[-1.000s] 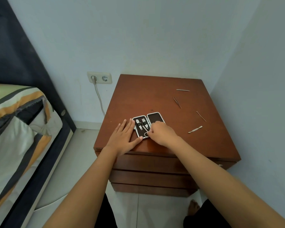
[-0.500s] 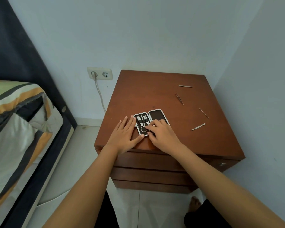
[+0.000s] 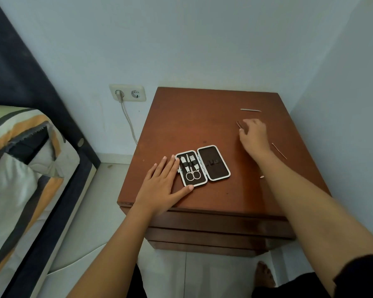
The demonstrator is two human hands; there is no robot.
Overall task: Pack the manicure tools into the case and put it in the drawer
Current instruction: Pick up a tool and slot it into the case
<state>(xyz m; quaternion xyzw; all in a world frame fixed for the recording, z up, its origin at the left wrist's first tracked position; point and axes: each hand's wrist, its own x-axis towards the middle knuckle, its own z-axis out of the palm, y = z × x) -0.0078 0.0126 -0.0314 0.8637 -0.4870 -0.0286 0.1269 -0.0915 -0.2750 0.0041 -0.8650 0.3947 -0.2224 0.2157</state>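
The open case lies on the counter under the flat left hand. The right hand pinches the thin tweezers; its grip could slip.

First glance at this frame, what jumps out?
The open manicure case lies near the front of the brown nightstand, with scissors and clippers strapped in its left half and the right half bare. The left hand lies flat against the case's left edge, while the right hand reaches back right to the tweezers. A nail file and a thin pick lie loose nearby.
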